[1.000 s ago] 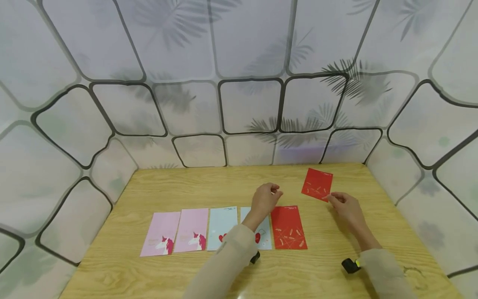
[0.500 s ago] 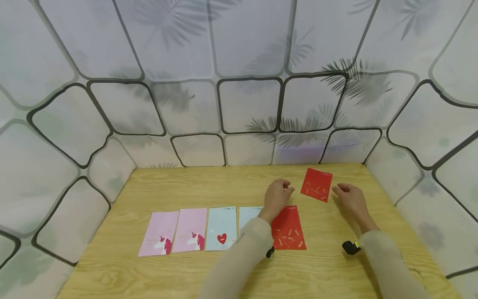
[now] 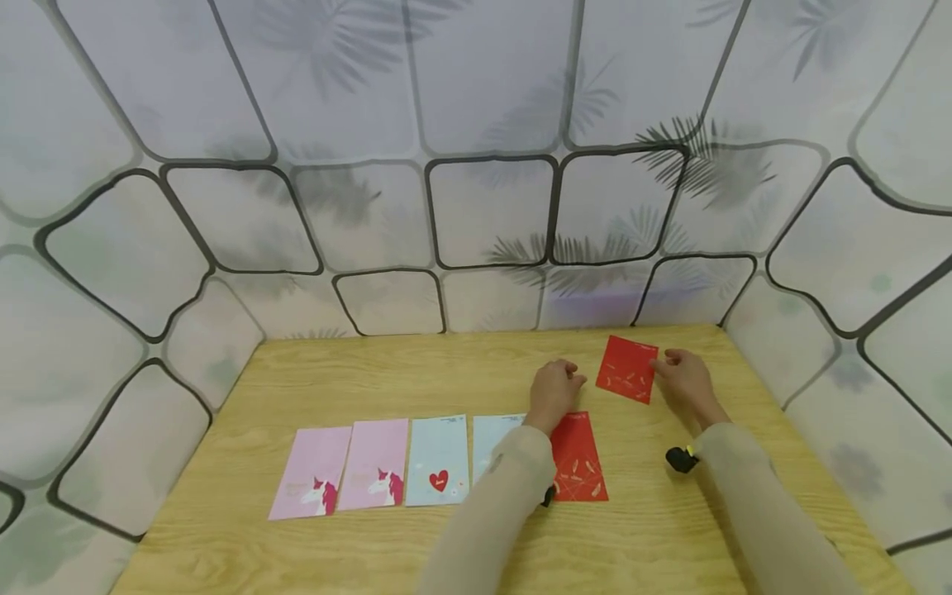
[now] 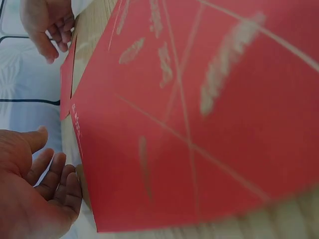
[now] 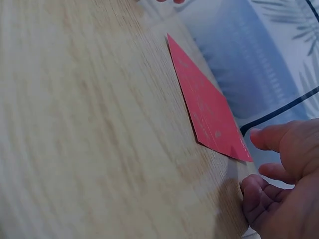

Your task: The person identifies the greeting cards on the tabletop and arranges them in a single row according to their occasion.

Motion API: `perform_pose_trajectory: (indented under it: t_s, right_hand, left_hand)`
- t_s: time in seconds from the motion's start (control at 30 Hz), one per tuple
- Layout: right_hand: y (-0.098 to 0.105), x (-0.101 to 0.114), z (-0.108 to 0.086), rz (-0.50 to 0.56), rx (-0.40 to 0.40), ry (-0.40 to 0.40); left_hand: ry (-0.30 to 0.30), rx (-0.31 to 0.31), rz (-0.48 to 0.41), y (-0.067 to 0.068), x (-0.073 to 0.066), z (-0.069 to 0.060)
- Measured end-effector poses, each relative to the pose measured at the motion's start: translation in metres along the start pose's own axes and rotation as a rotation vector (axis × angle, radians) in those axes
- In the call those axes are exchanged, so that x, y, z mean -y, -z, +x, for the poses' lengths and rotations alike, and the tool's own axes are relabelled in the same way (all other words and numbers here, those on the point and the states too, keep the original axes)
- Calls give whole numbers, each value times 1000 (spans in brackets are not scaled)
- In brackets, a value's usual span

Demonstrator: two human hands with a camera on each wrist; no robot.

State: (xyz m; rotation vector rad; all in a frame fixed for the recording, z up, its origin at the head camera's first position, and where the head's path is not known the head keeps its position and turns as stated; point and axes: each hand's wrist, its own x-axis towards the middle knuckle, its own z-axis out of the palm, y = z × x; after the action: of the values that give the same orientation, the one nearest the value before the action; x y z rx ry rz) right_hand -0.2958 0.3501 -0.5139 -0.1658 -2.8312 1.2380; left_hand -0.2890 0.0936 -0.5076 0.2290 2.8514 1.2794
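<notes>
At the back right of the table lies a red card (image 3: 628, 369) with pale markings, slightly turned. My right hand (image 3: 686, 382) is at its right edge, and in the right wrist view the thumb and fingers stand apart beside the card's corner. Whether a fingertip touches the card I cannot tell. My left hand (image 3: 554, 392) hovers by the far edge of a second red card (image 3: 580, 463), partly covering it. Loosely bent and empty, the fingers of that left hand (image 4: 45, 184) show in the left wrist view.
Left of the second red card, a row continues with two pale blue cards (image 3: 439, 450), one partly hidden by the left sleeve, and two pink unicorn cards (image 3: 378, 450). A patterned curtain (image 3: 491, 211) surrounds the wooden table (image 3: 357, 545) at the back and sides.
My left hand has moved right, from over the second blue card to the red card beside it. My right hand left the back card's near corner and moved up along its right side.
</notes>
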Motion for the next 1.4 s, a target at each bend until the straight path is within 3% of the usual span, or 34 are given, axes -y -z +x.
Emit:
perform_pose_trajectory:
  t_s: [0.17,0.3,0.47,0.63,0.8,0.97,1.13,1.27,1.4]
  right_hand:
    - [0,-2,11,-52,-10,10]
    - [0,-2,18,-120,26,3]
    - [-2,3,25,-209,64,-26]
    - [-7,6,24,-236,50,-63]
    - [-10,5,25,-230,17,-44]
    - [-13,7,24,-168,-26,-18]
    - [-15,11,21,-47,-105,40]
    - [-12,15,19,83,-146,69]
    - [-1,20,15,262,-115,95]
  left_hand:
    - [13,34,25,-6,-6,2]
    - [12,72,114,-13,-7,4]
    - [-5,89,193,-12,-9,3]
    - [-13,72,215,-13,-11,0]
    - [-18,39,227,-21,-8,2]
    - [-10,40,222,-26,-6,7]
    - [-11,63,226,-21,-8,9]
    - [-20,56,112,-14,-12,9]
    - [-56,-12,-22,-7,-14,11]
